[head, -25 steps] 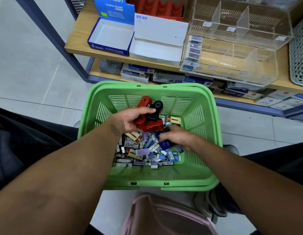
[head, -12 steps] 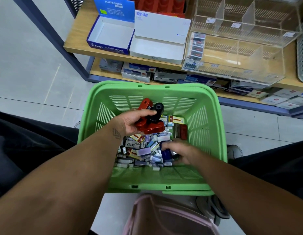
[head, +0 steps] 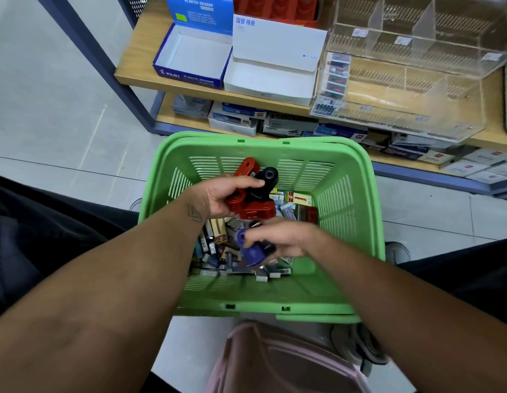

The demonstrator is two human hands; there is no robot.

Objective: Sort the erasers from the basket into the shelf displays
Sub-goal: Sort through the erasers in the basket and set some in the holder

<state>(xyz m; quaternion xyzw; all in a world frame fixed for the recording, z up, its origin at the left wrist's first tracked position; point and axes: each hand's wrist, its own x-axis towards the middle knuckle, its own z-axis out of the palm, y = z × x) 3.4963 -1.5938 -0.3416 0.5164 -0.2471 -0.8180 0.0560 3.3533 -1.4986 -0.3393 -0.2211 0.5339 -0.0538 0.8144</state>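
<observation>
left hand (head: 218, 198): over the far half of the basket, fingers curled round a red and black dispenser (head: 253, 195), thumb on top; grip clamped on it
right hand (head: 284, 236): lower, just above the pile, fingers closed on a blue dispenser (head: 250, 248) (blurred, maybe correction tape, can't tell for sure)
basket (head: 348, 222): green slatted plastic, on the floor between the person's legs
erasers (head: 218, 251): loose heap of small boxed pieces on the basket bottom, under both hands, some against the far-right wall
Pilot box (head: 189, 56): blue, open, white inside, on the upper shelf at left
white box (head: 270, 69): open, just beside the Pilot box on its right
acrylic display (head: 411, 72): clear, divided tiers, right of the white box; a few small items stacked in its left compartment
lower shelf (head: 172, 121): flat boxed stock in a row
</observation>
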